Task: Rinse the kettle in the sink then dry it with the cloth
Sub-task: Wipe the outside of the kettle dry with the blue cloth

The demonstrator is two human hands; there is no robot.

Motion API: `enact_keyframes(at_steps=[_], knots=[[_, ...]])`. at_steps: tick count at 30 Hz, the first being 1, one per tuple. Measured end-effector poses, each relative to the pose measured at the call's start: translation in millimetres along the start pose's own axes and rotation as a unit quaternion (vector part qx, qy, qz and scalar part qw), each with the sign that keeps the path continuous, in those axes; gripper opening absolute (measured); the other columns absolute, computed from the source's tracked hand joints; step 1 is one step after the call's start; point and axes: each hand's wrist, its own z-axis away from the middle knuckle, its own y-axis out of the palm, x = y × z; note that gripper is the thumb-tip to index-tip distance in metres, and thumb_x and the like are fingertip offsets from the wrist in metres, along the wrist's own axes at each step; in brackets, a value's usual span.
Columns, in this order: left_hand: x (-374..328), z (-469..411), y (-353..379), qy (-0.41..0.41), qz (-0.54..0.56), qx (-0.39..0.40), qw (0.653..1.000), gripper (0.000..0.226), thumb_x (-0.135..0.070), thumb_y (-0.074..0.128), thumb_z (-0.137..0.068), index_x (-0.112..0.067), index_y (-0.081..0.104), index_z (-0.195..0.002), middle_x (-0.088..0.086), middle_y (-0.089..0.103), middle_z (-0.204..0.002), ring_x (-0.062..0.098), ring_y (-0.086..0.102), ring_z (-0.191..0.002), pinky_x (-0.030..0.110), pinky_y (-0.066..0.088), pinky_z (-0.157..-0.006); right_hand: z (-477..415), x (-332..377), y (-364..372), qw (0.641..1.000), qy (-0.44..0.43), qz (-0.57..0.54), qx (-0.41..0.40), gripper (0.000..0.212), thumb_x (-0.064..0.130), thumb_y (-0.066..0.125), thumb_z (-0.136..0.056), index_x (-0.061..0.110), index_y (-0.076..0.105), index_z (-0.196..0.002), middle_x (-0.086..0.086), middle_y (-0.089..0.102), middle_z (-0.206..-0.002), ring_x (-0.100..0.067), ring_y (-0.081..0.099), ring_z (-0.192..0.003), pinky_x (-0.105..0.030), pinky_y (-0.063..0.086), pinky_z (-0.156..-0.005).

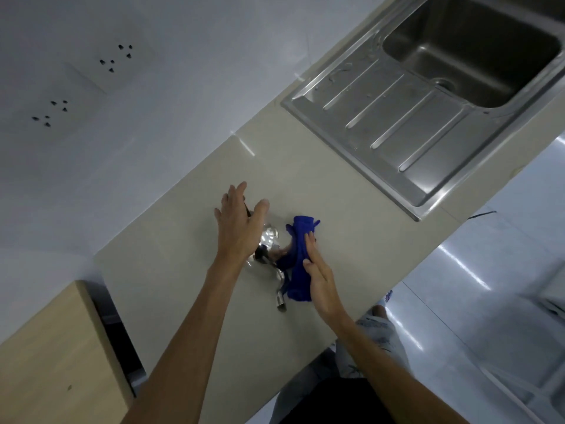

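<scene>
A shiny steel kettle (270, 240) stands on the beige counter (189, 270), its spout (280, 296) pointing toward me. My left hand (240, 223) lies over its top and handle with fingers straight and spread. A blue cloth (298, 258) is draped against the kettle's right side. My right hand (319, 276) presses flat on the cloth with straight fingers. Much of the kettle body is hidden under the hand and cloth.
A stainless sink (477, 47) with a ribbed drainboard (391, 117) sits at the far right of the counter. Wall sockets (116, 58) are on the white wall to the left. A wooden cabinet (55, 356) stands at lower left. The counter's front edge drops to a glossy floor (477, 270).
</scene>
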Motion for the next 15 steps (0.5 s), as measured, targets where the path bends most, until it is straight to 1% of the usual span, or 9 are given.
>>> enact_keyframes(at_steps=[1, 2, 4, 7, 9, 10, 12, 14, 15], knots=[[0, -1, -4, 0.017, 0.002, 0.015, 1.0, 0.071, -0.048, 0.041, -0.087, -0.022, 0.029, -0.152, 0.005, 0.033, -0.158, 0.022, 0.022, -0.15, 0.045, 0.002, -0.125, 5, -7, 2, 1.0, -0.02, 0.011, 0.016, 0.054, 0.004, 0.035, -0.104, 0.022, 0.027, -0.154, 0.023, 0.024, -0.156, 0.015, 0.025, -0.139, -0.012, 0.02, -0.116], [1, -2, -6, 0.025, 0.009, 0.027, 0.999, 0.07, -0.046, 0.04, -0.087, -0.022, 0.029, -0.152, 0.002, 0.031, -0.159, 0.018, 0.018, -0.151, 0.041, 0.0, -0.124, 5, -12, 4, 0.999, -0.039, 0.022, 0.027, 0.054, 0.009, 0.035, -0.104, 0.021, 0.023, -0.155, 0.022, 0.022, -0.158, 0.014, 0.023, -0.141, -0.011, 0.019, -0.116], [4, -4, -8, 0.032, 0.028, 0.04, 0.998, 0.069, -0.042, 0.041, -0.085, -0.023, 0.031, -0.151, 0.001, 0.028, -0.161, 0.013, 0.013, -0.152, 0.039, 0.001, -0.125, -8, -13, 7, 0.997, -0.059, 0.029, 0.029, 0.053, 0.019, 0.034, -0.103, 0.022, 0.023, -0.155, 0.018, 0.023, -0.16, 0.004, 0.021, -0.147, -0.018, 0.018, -0.12], [7, -4, -7, 0.029, 0.044, 0.035, 0.998, 0.067, -0.039, 0.042, -0.083, -0.025, 0.036, -0.148, 0.0, 0.033, -0.159, 0.013, 0.015, -0.152, 0.047, 0.011, -0.125, -43, 4, 11, 0.999, -0.046, 0.014, 0.002, 0.048, 0.023, 0.033, -0.1, 0.028, 0.04, -0.147, 0.02, 0.036, -0.152, -0.002, 0.031, -0.144, -0.022, 0.021, -0.12], [6, -3, -7, 0.028, 0.064, 0.024, 0.997, 0.066, -0.04, 0.042, -0.08, -0.028, 0.039, -0.145, -0.001, 0.04, -0.154, 0.016, 0.025, -0.149, 0.05, 0.024, -0.121, -73, 20, 10, 0.999, -0.029, 0.04, 0.02, 0.047, 0.024, 0.03, -0.099, 0.025, 0.056, -0.138, 0.01, 0.05, -0.147, -0.01, 0.044, -0.136, -0.025, 0.03, -0.117], [7, -4, -6, 0.034, 0.075, 0.017, 0.996, 0.063, -0.04, 0.042, -0.079, -0.031, 0.042, -0.141, -0.002, 0.046, -0.148, 0.02, 0.035, -0.144, 0.052, 0.032, -0.116, -89, 29, 9, 0.998, -0.007, 0.048, 0.049, 0.047, 0.027, 0.029, -0.099, 0.024, 0.063, -0.132, 0.004, 0.057, -0.141, -0.015, 0.052, -0.129, -0.028, 0.035, -0.113], [9, -5, -5, 0.046, 0.085, 0.001, 0.995, 0.056, -0.036, 0.043, -0.078, -0.034, 0.046, -0.135, -0.003, 0.054, -0.134, 0.034, 0.053, -0.124, 0.059, 0.044, -0.103, -117, 50, 9, 0.991, 0.056, 0.05, 0.108, 0.052, 0.036, 0.028, -0.094, 0.023, 0.071, -0.12, -0.004, 0.071, -0.117, -0.02, 0.066, -0.104, -0.035, 0.047, -0.1], [11, -6, -3, 0.043, 0.093, -0.01, 0.995, 0.053, -0.031, 0.045, -0.079, -0.033, 0.049, -0.131, -0.004, 0.057, -0.128, 0.042, 0.057, -0.111, 0.064, 0.048, -0.094, -136, 64, 13, 0.982, 0.119, 0.037, 0.144, 0.055, 0.04, 0.032, -0.09, 0.012, 0.072, -0.115, -0.011, 0.074, -0.094, -0.02, 0.068, -0.077, -0.035, 0.052, -0.081], [10, -5, -2, 0.039, 0.099, -0.015, 0.994, 0.052, -0.028, 0.045, -0.079, -0.03, 0.05, -0.131, -0.004, 0.057, -0.128, 0.041, 0.059, -0.11, 0.061, 0.05, -0.094, -140, 67, 17, 0.98, 0.131, 0.033, 0.149, 0.056, 0.041, 0.033, -0.09, 0.007, 0.07, -0.115, -0.014, 0.074, -0.092, -0.02, 0.067, -0.073, -0.034, 0.052, -0.076]])
